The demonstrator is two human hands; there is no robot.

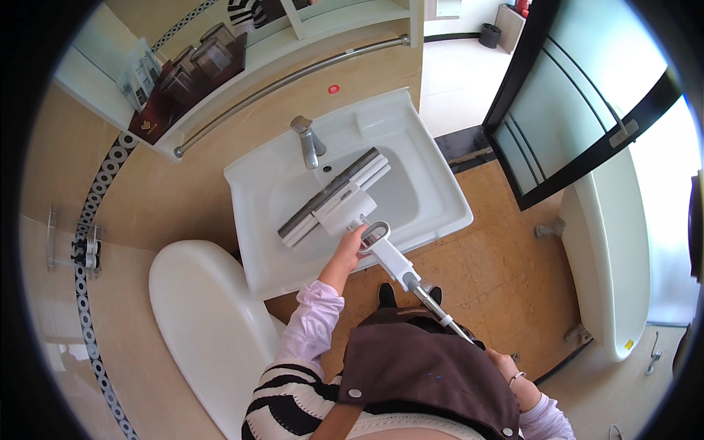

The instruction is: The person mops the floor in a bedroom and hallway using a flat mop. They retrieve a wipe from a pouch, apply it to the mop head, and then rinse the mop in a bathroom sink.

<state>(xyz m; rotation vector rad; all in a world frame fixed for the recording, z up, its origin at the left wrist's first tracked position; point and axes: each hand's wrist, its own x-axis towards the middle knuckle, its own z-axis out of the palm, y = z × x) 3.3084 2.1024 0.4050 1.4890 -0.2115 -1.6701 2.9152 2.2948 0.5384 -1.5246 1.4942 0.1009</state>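
A white sponge mop head with a dark grey strip lies slanted across the white washbasin, near the chrome faucet. My left hand grips the white plastic lever part just behind the mop head. From there the metal pole runs down to the right across the front of my dark apron. At its far end my right hand is closed around the pole; part of that grip is hidden by the apron.
A closed toilet lid is left of the basin. Above are a towel rail and a shelf with glasses on a dark red tray. A black-framed glass door and a white bathtub stand at right.
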